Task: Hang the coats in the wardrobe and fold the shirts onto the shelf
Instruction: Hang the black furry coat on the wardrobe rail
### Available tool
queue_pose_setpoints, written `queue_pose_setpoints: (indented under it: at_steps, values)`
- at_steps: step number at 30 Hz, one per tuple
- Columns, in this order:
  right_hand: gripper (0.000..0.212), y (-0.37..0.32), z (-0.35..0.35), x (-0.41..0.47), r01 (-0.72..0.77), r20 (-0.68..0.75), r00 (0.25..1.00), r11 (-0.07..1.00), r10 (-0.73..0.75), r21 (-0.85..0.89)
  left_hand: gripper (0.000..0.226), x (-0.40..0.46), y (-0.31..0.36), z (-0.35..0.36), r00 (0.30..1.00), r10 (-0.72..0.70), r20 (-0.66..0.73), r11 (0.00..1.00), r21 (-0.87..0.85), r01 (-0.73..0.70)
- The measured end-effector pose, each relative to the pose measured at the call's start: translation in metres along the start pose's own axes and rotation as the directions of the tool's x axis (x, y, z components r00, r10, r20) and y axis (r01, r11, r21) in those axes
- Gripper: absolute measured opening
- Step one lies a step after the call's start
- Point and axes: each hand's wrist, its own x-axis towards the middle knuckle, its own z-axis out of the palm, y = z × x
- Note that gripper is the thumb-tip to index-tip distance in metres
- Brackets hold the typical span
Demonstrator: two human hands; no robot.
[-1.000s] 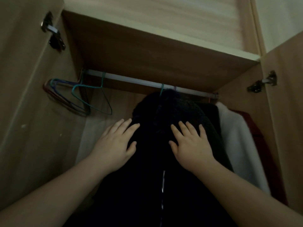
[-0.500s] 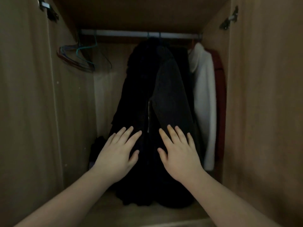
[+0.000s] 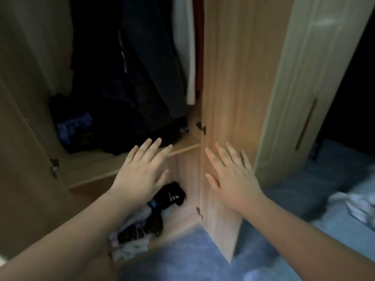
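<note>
Left hand, frame centre: fingers straight, spread, holding nothing, in front of light wood shelf edge; contact cannot be told. Right hand: fingers straight, spread, empty, over inner face of open light wood-grain wardrobe door; contact unclear. Upper centre: dark coats hanging, hems reaching shelf; white garment and red garment beside them. Crumpled blue fabric on shelf, left. Lower compartment: jumbled patterned clothes. Blue soft floor covering, bottom.
</note>
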Motion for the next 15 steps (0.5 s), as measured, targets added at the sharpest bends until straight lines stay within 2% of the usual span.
queue_pose_setpoints:
  at_steps: [8, 15]
  values:
    - [0.065, 0.06, -0.025, -0.155, -0.206, 0.113, 0.969, 0.972, 0.218, -0.11, 0.06, -0.041, 0.141, 0.02, 0.977, 0.205, 0.057, 0.965, -0.178, -0.192]
    - [0.065, 0.154, -0.062, -0.253, -0.395, 0.055, 0.911, 0.904, 0.408, -0.165, 0.063, -0.009, 0.265, 0.004, 0.929, 0.371, 0.01, 0.899, -0.256, -0.356]
